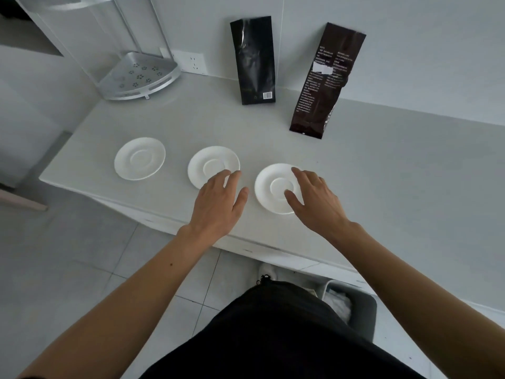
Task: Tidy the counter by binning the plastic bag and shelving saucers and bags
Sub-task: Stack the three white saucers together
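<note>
Three white saucers lie in a row on the grey counter (382, 173): a left saucer (139, 158), a middle saucer (210, 162) and a right saucer (269, 187). My left hand (218, 203) hovers with fingers apart over the near edge of the middle saucer. My right hand (314, 201) is spread over the right side of the right saucer, thumb near its centre, holding nothing. Two dark bags lean against the back wall: a black bag (252, 60) and a brown printed bag (325, 80).
A metal corner shelf rack (139, 75) stands at the counter's back left, beside a wall socket (191, 61). On the tiled floor to the lower right sits a grey bin (358, 310) with crumpled white plastic (340, 302) inside. My dark clothing fills the bottom of the view.
</note>
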